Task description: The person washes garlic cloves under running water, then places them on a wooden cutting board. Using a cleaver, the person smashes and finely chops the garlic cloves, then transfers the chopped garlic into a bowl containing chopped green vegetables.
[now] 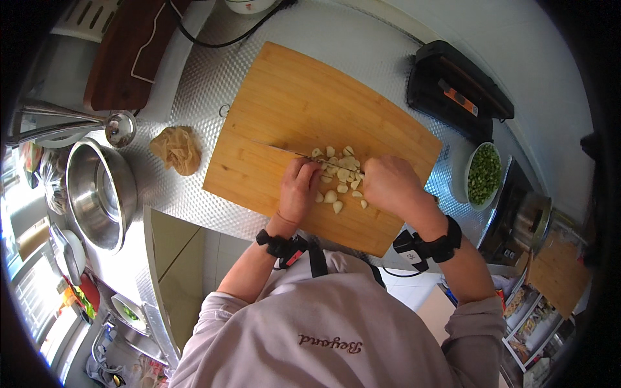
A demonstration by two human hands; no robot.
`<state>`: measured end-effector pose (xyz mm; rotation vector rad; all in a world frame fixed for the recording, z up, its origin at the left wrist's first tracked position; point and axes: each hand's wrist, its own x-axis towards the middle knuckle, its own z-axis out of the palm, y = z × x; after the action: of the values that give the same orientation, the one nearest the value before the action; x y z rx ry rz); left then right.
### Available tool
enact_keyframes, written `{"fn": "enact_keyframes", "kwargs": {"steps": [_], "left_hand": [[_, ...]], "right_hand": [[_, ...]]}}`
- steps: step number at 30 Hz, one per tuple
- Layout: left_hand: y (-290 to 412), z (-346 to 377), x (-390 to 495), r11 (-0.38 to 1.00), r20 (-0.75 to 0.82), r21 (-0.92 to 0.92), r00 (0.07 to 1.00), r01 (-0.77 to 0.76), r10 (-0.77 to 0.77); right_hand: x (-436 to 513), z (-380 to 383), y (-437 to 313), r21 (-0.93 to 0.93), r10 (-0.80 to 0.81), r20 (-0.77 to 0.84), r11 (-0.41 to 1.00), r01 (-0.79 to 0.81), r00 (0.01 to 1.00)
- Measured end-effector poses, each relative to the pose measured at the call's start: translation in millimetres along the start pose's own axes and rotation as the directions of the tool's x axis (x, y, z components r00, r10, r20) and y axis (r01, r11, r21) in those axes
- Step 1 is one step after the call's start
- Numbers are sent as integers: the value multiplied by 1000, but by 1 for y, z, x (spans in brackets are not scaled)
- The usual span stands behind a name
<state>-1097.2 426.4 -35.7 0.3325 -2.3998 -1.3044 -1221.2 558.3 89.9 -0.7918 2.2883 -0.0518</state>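
Note:
A wooden cutting board [301, 102] lies at an angle on the counter before me. My right hand [390, 184] is closed around the handle end of a kitchen knife [281, 148], whose blade points left across the board, seen nearly edge-on. Under and around the blade lie peeled garlic cloves and cut garlic pieces [343, 173]. My left hand [299, 189] is beside the blade with bent fingers, its fingertips at the left edge of the garlic; whether they pinch a clove is hidden. A few whole-looking cloves [331, 196] lie on the near side of the knife.
A bowl of chopped greens [484, 174] stands right of the board, near a black appliance [456, 92]. On the left are a crumpled brown bag [178, 150], a steel basin [99, 194] and a steel ladle [120, 128]. A black cable [218, 46] crosses the counter's far side.

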Motion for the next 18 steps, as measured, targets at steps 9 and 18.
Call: {"fn": "enact_keyframes", "kwargs": {"steps": [9,18], "left_hand": [[1,1,-1,1000,6,-16,1000,-15,15],[0,0,-1,1000,-10,-3,999,-31,31]], "right_hand": [[5,17,5,110,-17,-43,994,22,999],[-8,-9,2,71,33,64,997,-37,997]]}}
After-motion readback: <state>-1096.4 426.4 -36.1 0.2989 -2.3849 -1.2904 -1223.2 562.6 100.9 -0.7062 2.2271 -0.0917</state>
